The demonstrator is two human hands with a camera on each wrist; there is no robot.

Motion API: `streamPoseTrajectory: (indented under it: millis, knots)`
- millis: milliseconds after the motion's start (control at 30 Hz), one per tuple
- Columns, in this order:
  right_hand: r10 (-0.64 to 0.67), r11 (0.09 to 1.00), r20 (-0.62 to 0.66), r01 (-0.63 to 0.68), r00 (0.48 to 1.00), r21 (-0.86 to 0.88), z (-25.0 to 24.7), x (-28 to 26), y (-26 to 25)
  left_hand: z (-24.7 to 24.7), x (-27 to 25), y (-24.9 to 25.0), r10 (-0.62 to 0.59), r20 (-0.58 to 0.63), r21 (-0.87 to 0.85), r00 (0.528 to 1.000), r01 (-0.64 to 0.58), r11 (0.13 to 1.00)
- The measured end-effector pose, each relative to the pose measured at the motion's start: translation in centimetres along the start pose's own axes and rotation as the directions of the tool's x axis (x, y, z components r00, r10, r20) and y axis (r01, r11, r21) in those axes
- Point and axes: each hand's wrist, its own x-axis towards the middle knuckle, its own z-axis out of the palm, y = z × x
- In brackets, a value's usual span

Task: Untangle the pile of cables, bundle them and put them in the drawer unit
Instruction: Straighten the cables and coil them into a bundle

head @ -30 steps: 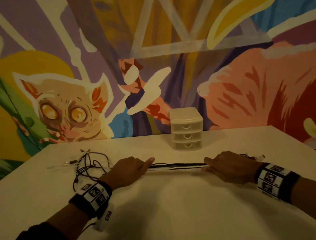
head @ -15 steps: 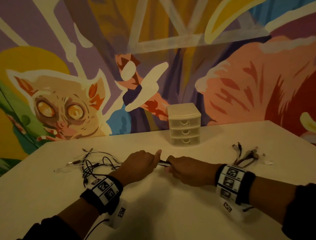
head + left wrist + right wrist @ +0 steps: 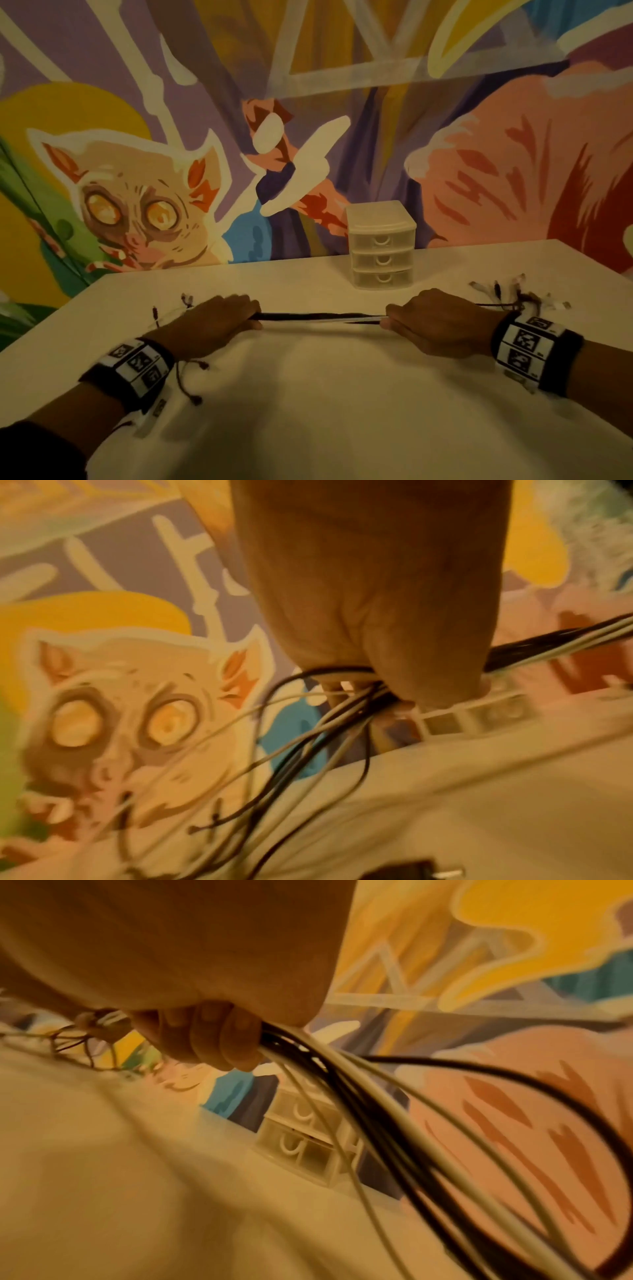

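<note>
A bunch of black and white cables (image 3: pixel 322 317) runs taut between my two hands just above the white table (image 3: pixel 325 411). My left hand (image 3: pixel 219 318) grips the bunch at its left end, and loose strands (image 3: pixel 291 750) spill down from the fist. My right hand (image 3: pixel 435 320) grips the right end, fingers (image 3: pixel 219 1042) curled round the cables (image 3: pixel 359 1096). Plug ends (image 3: pixel 507 291) fan out behind the right wrist, and more plug ends (image 3: pixel 171 306) lie left of the left hand. The small translucent three-drawer unit (image 3: pixel 382 246) stands at the table's back, all drawers closed.
A painted mural wall (image 3: pixel 137 192) rises right behind the table's far edge. Both wrists wear black-and-white marker bands (image 3: pixel 137 366). A thin cord (image 3: pixel 191 380) dangles from the left wrist band onto the table.
My hands, close together half a second ago, have pulled apart again, drawing the cable bunch taut between them. The loose tangle at the left has been drawn in towards the left hand.
</note>
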Motion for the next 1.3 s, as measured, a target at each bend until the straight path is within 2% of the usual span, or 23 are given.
streamPoseTrajectory:
  millis: [67,133,200,233,333,500,567,633,667,733,767,800,833,867,900,933,967,1000,1033,1067,1133,1200,1300]
  knots:
    - [0.049,0.999,-0.064,-0.048,0.997,0.02,-0.5,0.1,0.6,-0.3,-0.3,-1.8,0.026,-0.209,0.029,0.977,-0.02,0.999]
    - [0.098,0.995,-0.113,-0.099,0.989,-0.007,-0.9,0.4,1.8,-1.1,-0.3,-2.3,-0.016,-0.318,-0.161,0.948,-0.038,0.986]
    - [0.122,0.989,-0.098,-0.129,0.988,-0.074,-0.1,0.5,2.9,-1.7,-0.5,-2.2,-0.079,-0.276,-0.436,0.958,-0.052,0.899]
    - [0.13,0.984,-0.077,-0.137,0.989,-0.109,0.5,0.6,3.4,-1.8,-0.5,-2.5,-0.132,-0.268,-0.492,0.954,-0.018,0.871]
    - [0.16,0.976,-0.039,-0.165,0.986,-0.144,2.0,0.5,4.5,0.2,-1.5,-5.3,-0.247,-0.209,-0.359,0.946,0.161,0.919]
    - [0.284,0.946,-0.032,-0.285,0.958,-0.157,2.4,0.0,7.2,-0.2,-2.9,-4.4,-0.279,-0.039,-0.514,0.959,0.221,0.829]
    - [0.329,0.926,-0.036,-0.33,0.944,-0.184,2.0,-0.3,7.6,-0.9,-3.6,-6.4,-0.305,-0.017,-0.343,0.952,0.281,0.896]
    - [0.357,0.915,-0.035,-0.357,0.933,-0.186,1.5,-0.5,7.6,-1.1,-5.1,-9.4,-0.345,-0.065,0.035,0.936,0.348,0.937]
    - [0.365,0.914,-0.034,-0.365,0.93,-0.179,1.2,-0.6,7.5,-1.1,-6.0,-10.8,-0.365,-0.076,0.231,0.928,0.372,0.899]
    - [0.37,0.912,-0.033,-0.37,0.928,-0.175,0.9,-0.9,7.3,-1.0,-7.4,-13.1,-0.573,0.073,0.445,0.816,0.488,0.751]
    - [0.372,0.911,-0.039,-0.372,0.928,-0.178,0.7,-0.9,7.1,-1.0,-7.6,-13.8,-0.677,0.209,0.492,0.705,0.523,0.696]
    - [0.369,0.91,-0.053,-0.372,0.928,-0.18,0.6,-1.0,6.8,-1.3,-7.3,-13.4,-0.729,0.346,0.481,0.591,0.555,0.679]
    - [0.363,0.911,-0.079,-0.372,0.928,-0.177,0.4,-0.9,6.5,-2.0,-6.5,-12.0,-0.721,0.416,0.447,0.554,0.566,0.693]
    - [0.351,0.915,-0.109,-0.365,0.93,-0.173,0.2,-0.7,6.1,-2.7,-5.1,-10.2,-0.674,0.418,0.406,0.61,0.538,0.739]
    - [0.338,0.919,-0.128,-0.356,0.933,-0.169,-0.1,-0.5,5.8,-3.7,-3.3,-7.7,-0.59,0.371,0.343,0.717,0.485,0.804]
    - [0.33,0.922,-0.134,-0.349,0.935,-0.166,-0.4,-0.3,5.4,-4.5,-1.3,-5.0,-0.478,0.251,0.254,0.842,0.419,0.872]
    - [0.323,0.924,-0.14,-0.344,0.936,-0.169,-0.7,0.0,5.0,-5.4,0.7,-1.5,-0.345,0.091,0.124,0.934,0.333,0.935]
    - [0.313,0.924,-0.156,-0.338,0.937,-0.18,-1.0,0.2,4.6,-6.6,2.3,2.4,-0.216,-0.048,-0.037,0.975,0.215,0.976]
    - [0.295,0.924,-0.172,-0.327,0.94,-0.197,-1.1,0.4,4.1,-7.6,3.6,6.2,-0.113,-0.147,-0.228,0.983,0.077,0.971]
    - [0.28,0.926,-0.18,-0.315,0.943,-0.208,-1.3,0.7,3.6,-8.2,5.2,9.9,-0.048,-0.194,-0.399,0.98,-0.034,0.916]
    - [0.247,0.94,-0.186,-0.281,0.951,-0.191,-1.4,0.9,2.8,-8.0,8.3,15.2,0.038,-0.128,-0.589,0.991,-0.107,0.801]
    - [0.215,0.953,-0.223,-0.254,0.951,-0.165,-1.7,0.6,2.4,-5.8,11.4,17.6,0.041,-0.107,-0.589,0.993,-0.097,0.802]
    - [0.216,0.945,-0.284,-0.273,0.934,-0.179,-2.3,-1.0,4.1,-3.0,12.7,16.4,-0.049,-0.081,-0.509,0.996,0.001,0.861]
